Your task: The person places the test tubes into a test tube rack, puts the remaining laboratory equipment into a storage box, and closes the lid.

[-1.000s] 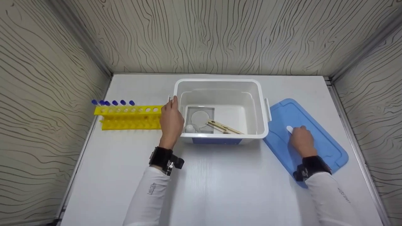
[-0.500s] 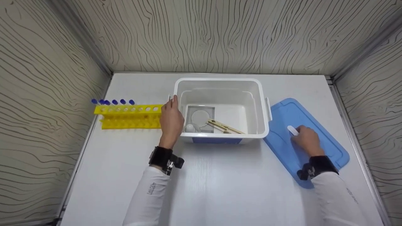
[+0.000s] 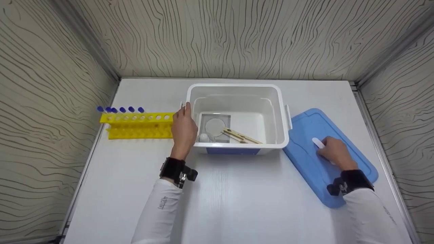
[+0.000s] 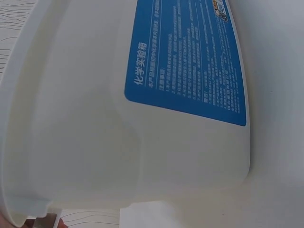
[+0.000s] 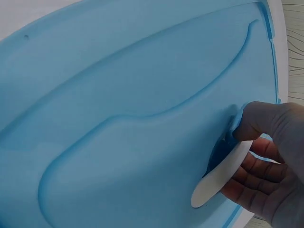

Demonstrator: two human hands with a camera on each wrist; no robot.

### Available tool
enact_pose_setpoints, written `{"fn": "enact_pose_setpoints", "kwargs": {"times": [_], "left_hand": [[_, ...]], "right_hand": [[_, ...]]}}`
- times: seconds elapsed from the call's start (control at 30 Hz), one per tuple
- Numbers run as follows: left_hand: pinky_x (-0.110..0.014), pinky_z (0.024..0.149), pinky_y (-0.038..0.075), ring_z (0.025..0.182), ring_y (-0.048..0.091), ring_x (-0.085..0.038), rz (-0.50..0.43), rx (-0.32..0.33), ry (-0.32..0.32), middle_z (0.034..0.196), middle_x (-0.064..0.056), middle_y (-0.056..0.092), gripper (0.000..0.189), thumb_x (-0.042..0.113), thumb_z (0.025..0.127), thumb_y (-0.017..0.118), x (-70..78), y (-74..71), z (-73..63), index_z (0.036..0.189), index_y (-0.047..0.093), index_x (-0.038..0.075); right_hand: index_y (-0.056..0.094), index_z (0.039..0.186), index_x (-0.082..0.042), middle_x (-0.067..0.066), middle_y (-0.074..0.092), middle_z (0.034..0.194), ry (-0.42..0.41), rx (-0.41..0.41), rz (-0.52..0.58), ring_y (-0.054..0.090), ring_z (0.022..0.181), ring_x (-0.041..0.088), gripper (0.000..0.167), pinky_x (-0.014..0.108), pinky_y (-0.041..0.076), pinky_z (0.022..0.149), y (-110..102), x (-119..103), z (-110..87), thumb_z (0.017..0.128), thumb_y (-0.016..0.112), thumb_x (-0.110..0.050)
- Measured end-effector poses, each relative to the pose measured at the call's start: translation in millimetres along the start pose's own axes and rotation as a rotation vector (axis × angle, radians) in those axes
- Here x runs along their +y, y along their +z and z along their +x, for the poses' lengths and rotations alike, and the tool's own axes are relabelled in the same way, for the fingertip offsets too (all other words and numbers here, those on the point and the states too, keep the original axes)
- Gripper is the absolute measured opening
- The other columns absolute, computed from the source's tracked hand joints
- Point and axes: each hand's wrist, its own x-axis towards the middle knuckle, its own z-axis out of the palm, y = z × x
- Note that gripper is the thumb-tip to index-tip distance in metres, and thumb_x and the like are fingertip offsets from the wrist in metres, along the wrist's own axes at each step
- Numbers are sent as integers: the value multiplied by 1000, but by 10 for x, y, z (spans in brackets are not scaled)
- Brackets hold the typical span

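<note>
My left hand grips the left edge of a white plastic storage box by its side handle. In the left wrist view, fingers show only at the lower left corner, beside the box's blue label. My right hand is over the blue lid, which lies slantwise to the right of the box. Between thumb and fingers it pinches a long white piece with a rounded end, dark blue along one side. What kind of thing this is, I cannot tell.
Inside the box lie a grey square mesh with a pale round centre, a small white round item and a wooden test tube clamp. Left of the box stands a yellow rack with several blue-capped tubes.
My right hand has moved right with the white piece, and more of that piece shows. The blue lid has shifted slightly toward me. My left hand stays on the box.
</note>
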Motion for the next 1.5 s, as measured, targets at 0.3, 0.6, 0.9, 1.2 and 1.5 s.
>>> {"fn": "enact_pose_setpoints", "kwargs": {"times": [0.3, 0.6, 0.9, 1.2, 1.5], "left_hand": [[-55, 103, 58, 136, 57, -47, 11, -16, -6, 150, -25, 58, 53, 1, 105, 52, -12, 0, 15, 157, 46, 2], [-55, 100, 59, 136, 57, -47, 4, -7, -20, 150, -24, 58, 55, 0, 103, 53, -33, 14, 10, 157, 46, 4], [-56, 102, 58, 135, 57, -48, 12, -4, 3, 149, -25, 59, 54, 1, 104, 53, -23, 7, 14, 157, 47, 3], [-57, 101, 59, 133, 59, -49, 14, 14, 10, 147, -25, 61, 53, 0, 103, 54, -24, 9, 15, 156, 48, 3], [-57, 105, 57, 136, 57, -47, 3, -11, -2, 150, -25, 58, 54, 1, 104, 53, -25, 9, 12, 157, 46, 4]], "right_hand": [[56, 123, 24, 42, 66, 106, -40, 133, -19, 66, 83, 47, 49, 49, 54, 67, -290, 29, -70, 89, 67, -11], [56, 128, 23, 42, 64, 109, -75, 228, -53, 64, 90, 51, 52, 51, 51, 71, -726, -81, -161, 90, 67, -11], [61, 127, 16, 35, 66, 105, -138, 249, -67, 62, 89, 43, 46, 33, 41, 68, -1115, -244, -257, 90, 67, -11], [61, 130, 15, 37, 65, 114, -215, 195, -119, 62, 97, 44, 45, 43, 48, 74, -1357, -800, -335, 90, 65, -6], [59, 133, 14, 37, 63, 118, -299, 168, -198, 62, 100, 46, 47, 61, 51, 84, -1385, -1329, -316, 90, 63, -3]]}}
